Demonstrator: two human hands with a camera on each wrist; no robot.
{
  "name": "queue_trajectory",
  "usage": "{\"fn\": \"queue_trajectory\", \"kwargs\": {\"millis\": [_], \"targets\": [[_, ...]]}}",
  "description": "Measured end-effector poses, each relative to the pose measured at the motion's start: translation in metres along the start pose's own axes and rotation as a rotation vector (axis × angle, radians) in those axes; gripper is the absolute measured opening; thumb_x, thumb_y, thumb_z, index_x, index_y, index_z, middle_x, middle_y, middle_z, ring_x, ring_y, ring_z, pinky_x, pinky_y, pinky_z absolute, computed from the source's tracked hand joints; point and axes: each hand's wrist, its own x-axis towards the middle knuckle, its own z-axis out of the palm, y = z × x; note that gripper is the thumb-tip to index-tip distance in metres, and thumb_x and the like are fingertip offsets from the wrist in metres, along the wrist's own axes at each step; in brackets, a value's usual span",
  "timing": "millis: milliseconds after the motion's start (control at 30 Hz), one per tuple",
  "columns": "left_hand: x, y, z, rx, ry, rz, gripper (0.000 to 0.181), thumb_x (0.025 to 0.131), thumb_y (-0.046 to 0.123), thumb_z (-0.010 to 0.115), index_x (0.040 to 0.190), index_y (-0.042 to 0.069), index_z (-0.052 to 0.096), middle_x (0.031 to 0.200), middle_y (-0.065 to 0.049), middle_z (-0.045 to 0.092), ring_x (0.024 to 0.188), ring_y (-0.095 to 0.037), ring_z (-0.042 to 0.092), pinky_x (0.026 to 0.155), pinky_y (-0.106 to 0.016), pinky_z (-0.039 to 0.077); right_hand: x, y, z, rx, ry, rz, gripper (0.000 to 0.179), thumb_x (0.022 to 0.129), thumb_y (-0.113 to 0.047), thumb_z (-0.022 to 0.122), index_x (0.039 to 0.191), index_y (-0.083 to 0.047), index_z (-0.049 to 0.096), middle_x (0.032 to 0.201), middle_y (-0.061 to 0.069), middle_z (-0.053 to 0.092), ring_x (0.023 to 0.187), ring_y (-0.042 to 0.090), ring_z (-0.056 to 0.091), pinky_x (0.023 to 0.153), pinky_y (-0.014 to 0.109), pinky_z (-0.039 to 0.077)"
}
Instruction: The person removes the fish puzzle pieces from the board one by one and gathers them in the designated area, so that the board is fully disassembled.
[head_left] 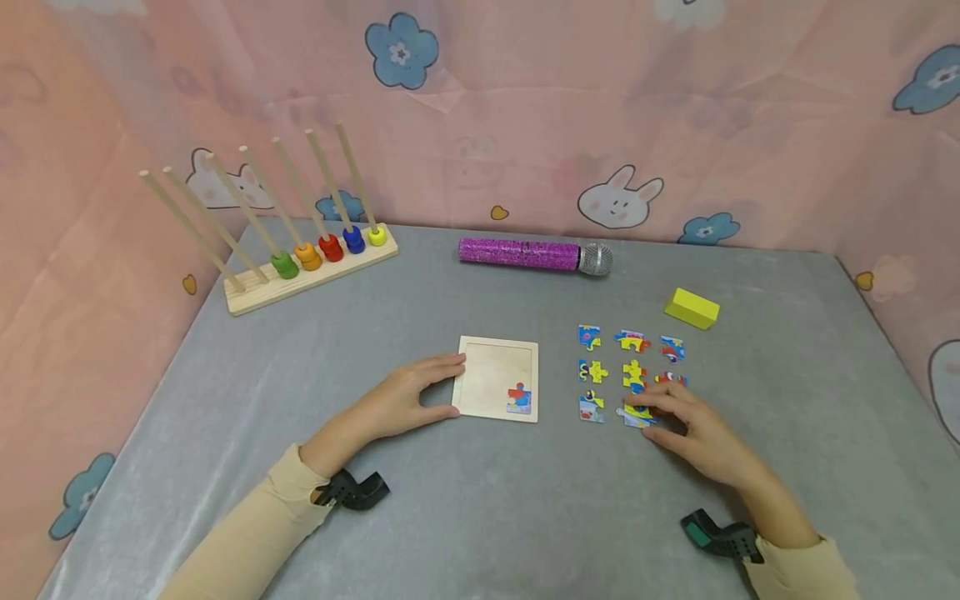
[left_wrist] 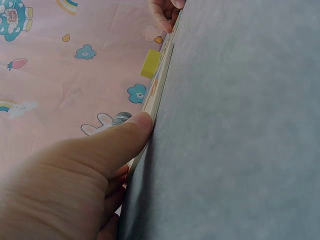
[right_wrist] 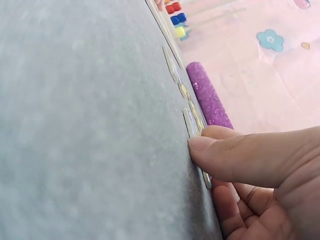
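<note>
A shallow square wooden puzzle tray [head_left: 487, 379] lies on the table with one puzzle piece [head_left: 519, 399] in its lower right corner. My left hand [head_left: 401, 396] holds the tray's left edge, thumb at the lower corner and fingers higher up; the left wrist view shows the thumb [left_wrist: 137, 125] against the rim. To the right, several loose jigsaw pieces [head_left: 592, 372] are laid out in rows. My right hand [head_left: 701, 433] pinches the bottom-middle puzzle piece [head_left: 633, 414] between thumb and fingers, partly covering it and the red piece [head_left: 670, 379] above.
Behind the pieces stands a yellow block [head_left: 692, 308]. A glittery purple microphone [head_left: 525, 253] lies near the back edge. At the back left is a wooden peg rack [head_left: 262, 293] with tall rods and coloured beads. Grey cloth [head_left: 450, 517] covers the table; a pink printed curtain [head_left: 510, 108] hangs behind.
</note>
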Motion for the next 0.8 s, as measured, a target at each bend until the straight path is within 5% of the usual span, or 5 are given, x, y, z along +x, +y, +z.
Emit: {"fn": "queue_trajectory", "kwargs": {"millis": [400, 800], "targets": [[0.001, -0.001, -0.001, 0.018, -0.002, 0.008, 0.059, 0.083, 0.03, 0.073, 0.133, 0.003, 0.054, 0.144, -0.006, 0.047, 0.135, -0.023, 0.042, 0.11, -0.041, 0.036, 0.004, -0.009, -0.003, 0.18, 0.074, -0.015, 0.044, 0.077, 0.009, 0.071, 0.119, 0.004, 0.059, 0.113, 0.007, 0.057, 0.105, 0.002, 0.053, 0.091, 0.006, 0.04], [0.0, 0.0, -0.001, 0.02, -0.008, -0.003, 0.059, 0.084, 0.029, 0.073, 0.133, 0.003, 0.054, 0.145, -0.006, 0.047, 0.135, -0.024, 0.041, 0.109, -0.042, 0.037, 0.02, -0.034, -0.002, 0.057, 0.031, 0.029, 0.051, 0.08, -0.003, 0.074, 0.127, -0.001, 0.056, 0.123, 0.012, 0.058, 0.112, -0.006, 0.051, 0.094, 0.002, 0.036]]}}
